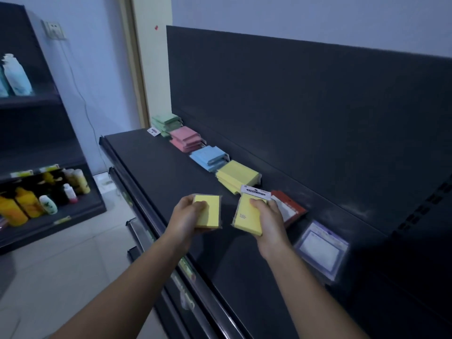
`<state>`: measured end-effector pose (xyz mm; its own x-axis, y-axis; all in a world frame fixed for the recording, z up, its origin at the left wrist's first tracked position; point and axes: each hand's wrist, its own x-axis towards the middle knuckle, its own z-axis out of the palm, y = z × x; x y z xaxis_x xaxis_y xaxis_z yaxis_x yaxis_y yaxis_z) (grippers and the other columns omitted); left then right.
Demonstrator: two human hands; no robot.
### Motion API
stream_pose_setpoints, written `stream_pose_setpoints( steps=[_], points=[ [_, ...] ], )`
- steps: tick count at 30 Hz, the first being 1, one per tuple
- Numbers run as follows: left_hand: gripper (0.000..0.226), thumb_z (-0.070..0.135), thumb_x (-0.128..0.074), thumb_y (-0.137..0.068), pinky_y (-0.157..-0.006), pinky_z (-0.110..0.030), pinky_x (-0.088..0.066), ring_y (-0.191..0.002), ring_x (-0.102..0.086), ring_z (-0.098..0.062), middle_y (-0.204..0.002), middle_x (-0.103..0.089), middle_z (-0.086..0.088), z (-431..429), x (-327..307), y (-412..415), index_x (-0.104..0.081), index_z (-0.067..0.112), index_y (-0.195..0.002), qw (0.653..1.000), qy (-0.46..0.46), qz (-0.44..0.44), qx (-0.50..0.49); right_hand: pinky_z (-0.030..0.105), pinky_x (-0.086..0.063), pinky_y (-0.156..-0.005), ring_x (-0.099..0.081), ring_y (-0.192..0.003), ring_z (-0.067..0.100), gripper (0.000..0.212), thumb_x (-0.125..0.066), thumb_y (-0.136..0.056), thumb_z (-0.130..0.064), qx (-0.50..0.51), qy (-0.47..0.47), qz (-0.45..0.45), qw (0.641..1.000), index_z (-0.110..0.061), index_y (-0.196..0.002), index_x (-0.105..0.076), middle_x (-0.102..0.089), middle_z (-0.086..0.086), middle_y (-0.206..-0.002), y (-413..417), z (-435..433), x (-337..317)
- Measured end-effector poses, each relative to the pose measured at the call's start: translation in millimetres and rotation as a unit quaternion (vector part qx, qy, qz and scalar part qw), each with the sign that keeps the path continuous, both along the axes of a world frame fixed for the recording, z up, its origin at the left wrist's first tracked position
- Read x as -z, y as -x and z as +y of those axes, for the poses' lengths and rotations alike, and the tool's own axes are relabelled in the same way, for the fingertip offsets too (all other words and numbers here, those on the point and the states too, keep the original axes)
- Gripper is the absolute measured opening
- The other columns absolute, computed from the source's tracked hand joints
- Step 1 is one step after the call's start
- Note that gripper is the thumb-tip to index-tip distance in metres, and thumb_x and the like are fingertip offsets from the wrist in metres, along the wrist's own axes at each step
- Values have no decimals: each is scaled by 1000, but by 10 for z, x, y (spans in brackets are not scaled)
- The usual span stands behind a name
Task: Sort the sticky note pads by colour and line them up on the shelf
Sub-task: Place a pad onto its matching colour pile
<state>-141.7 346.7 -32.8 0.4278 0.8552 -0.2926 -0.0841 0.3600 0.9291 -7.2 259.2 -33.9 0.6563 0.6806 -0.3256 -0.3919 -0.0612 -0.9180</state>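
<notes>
Along the back of the dark shelf (171,172) lie stacks of sticky note pads in a row: green (166,122), pink (186,139), blue (209,158), then yellow (236,176). My left hand (187,216) grips one yellow pad (210,214) above the shelf. Beside it, my right hand (271,222) holds another yellow pad (247,216) in a clear wrapper with a white header card. Both pads hover just in front of the yellow stack.
A red packet (291,207) and a purple-framed packet (321,248) lie on the shelf to the right of my hands. The shelf's dark back panel (305,106) rises behind. Bottles (27,204) fill another shelf unit at the left.
</notes>
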Motion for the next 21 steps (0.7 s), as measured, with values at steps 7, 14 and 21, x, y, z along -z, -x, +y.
stream_pose_setpoints(
  steps=[7, 14, 21],
  points=[
    [23, 5, -45, -92, -45, -27, -51, -70, -62, -20, -97, -63, -8, 836, 85, 111, -52, 23, -105, 999, -11, -5, 50, 28, -43, -63, -58, -73, 18, 13, -53, -82, -16, 12, 14, -23, 1000, -28, -85, -59, -64, -3, -77, 279, 857, 120],
    [27, 7, -44, -94, -47, -28, -51, -73, -66, -19, -101, -65, -5, 1669, 108, 287, -50, 26, -112, 989, -23, -3, 148, 28, -49, -59, -66, -81, 14, 26, -56, -87, -14, 66, 12, -46, 997, -32, -107, -59, -72, -13, -79, 589, 1621, 108],
    [37, 4, -39, -91, -56, -32, -55, -84, -65, -24, -101, -67, -5, 2079, 153, 320, -49, 28, -117, 980, -6, 13, 198, 26, -49, -51, -65, -70, 13, 23, -56, -89, -15, 109, 43, -72, 991, -33, -103, -57, -69, -6, -82, 741, 1916, 97]
  ],
)
